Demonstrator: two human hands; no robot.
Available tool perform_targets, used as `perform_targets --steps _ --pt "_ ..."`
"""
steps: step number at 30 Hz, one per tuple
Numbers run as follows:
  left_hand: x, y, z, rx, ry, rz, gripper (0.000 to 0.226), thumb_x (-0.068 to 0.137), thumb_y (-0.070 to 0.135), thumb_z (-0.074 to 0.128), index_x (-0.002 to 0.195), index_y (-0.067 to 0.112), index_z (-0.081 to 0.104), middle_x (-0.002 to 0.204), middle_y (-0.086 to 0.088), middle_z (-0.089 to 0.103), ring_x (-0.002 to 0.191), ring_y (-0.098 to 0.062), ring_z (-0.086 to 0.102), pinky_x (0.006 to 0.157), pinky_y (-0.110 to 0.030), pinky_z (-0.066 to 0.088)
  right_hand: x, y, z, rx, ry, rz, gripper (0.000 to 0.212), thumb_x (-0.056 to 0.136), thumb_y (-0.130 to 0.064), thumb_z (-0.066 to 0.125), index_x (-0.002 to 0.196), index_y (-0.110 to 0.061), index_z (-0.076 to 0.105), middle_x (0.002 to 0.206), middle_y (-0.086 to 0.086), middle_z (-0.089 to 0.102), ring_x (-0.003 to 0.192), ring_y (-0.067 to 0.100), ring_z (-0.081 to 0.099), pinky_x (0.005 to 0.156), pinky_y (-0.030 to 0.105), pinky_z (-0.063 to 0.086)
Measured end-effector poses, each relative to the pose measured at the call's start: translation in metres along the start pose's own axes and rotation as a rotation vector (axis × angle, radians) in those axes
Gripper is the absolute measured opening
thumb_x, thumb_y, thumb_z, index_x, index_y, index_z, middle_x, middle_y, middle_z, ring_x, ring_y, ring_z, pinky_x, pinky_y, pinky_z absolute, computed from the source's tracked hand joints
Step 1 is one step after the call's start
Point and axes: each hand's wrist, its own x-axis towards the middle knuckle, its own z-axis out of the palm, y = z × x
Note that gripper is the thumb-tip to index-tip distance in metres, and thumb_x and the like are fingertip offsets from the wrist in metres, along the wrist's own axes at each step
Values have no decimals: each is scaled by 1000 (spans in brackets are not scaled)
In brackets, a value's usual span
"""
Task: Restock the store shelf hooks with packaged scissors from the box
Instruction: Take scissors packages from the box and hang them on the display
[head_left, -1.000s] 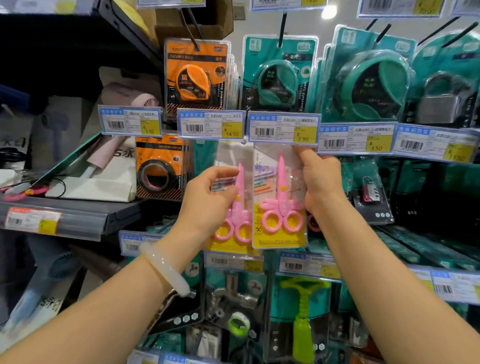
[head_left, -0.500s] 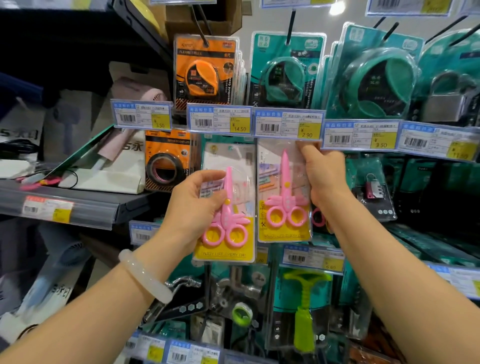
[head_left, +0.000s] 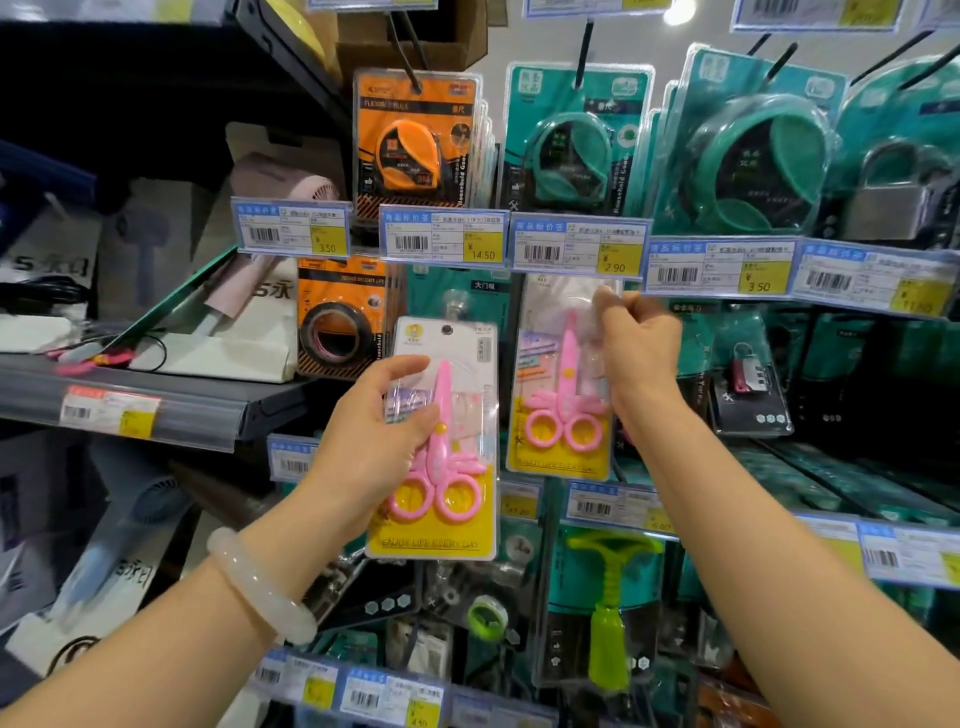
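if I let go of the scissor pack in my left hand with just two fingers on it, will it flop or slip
Probably no flop: the scissor pack stays flat though the left hand grips only its left edge, so the card looks stiff. It seems light, small plastic scissors. The glossy clear blister might slip, so pinch the card edge.
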Motion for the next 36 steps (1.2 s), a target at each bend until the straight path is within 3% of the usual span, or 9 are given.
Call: perform_targets --steps 4,9,14,16,19,25,31,34,36 --pt "-4 3 -4 -4 -22 -3 41 88 2 58 95 42 54 118 -9 60 67 -10 62 54 -19 51 -2 -2 3 -30 -10 -26 38 89 -20 56 55 -18 39 53 -2 35 51 12 31 56 30 29" --pt "-7 2 -6 -12 -14 -28 42 87 1 59 94 42 55 112 -10 63 72 -14 64 63 -28 52 2 -4 3 -10 -4 -48 31 82 -22 58 54 -15 45 58 8 38 58 18 36 54 34 29" --pt "-7 1 -7 -9 -7 -45 41 87 0 58 95 40 55 100 -9 66 71 -16 65 67 -33 56 6 -4 9 104 8 -2 48 83 -7 61 48 -18 31 51 -3 30 44 5 27 49 23 24" --pt "-6 0 -8 -19 -4 -52 41 87 0 58 95 40 55 98 -8 67 69 -13 66 61 -28 55 6 -7 14 166 19 10 50 83 -2 62 48 -19 30 53 -3 32 47 5 28 50 23 26" --pt "-6 -1 -11 -31 -2 -62 40 88 1 58 97 40 55 99 -8 66 69 -12 66 53 -21 53 9 -7 16 215 40 62 50 81 -12 70 50 -20 31 55 -4 39 52 9 34 55 24 35" --pt "-7 -2 -16 -32 22 -71 39 87 1 59 96 39 55 99 -8 66 74 -20 67 65 -34 57 15 1 18 69 56 136 38 81 -23 69 55 -17 41 59 3 49 57 17 46 58 30 39" --pt "-7 -1 -20 -66 41 -83 37 88 0 58 102 34 57 90 -7 67 69 -17 66 53 -23 56 27 5 16 -88 39 118 47 75 -32 74 54 -17 35 52 -1 43 49 15 40 52 32 37" --pt "-5 -2 -21 -63 49 -87 37 87 0 58 101 35 56 89 -8 67 63 -13 66 51 -22 55 34 9 14 -79 15 176 36 70 -36 78 72 -9 54 66 2 61 52 14 55 52 21 48" --pt "-5 -2 -20 -71 47 -89 37 88 0 58 99 35 56 88 -7 68 59 -10 67 49 -21 54 42 13 14 -115 7 211 43 68 -42 78 86 -10 55 79 -1 63 59 13 59 62 22 52"
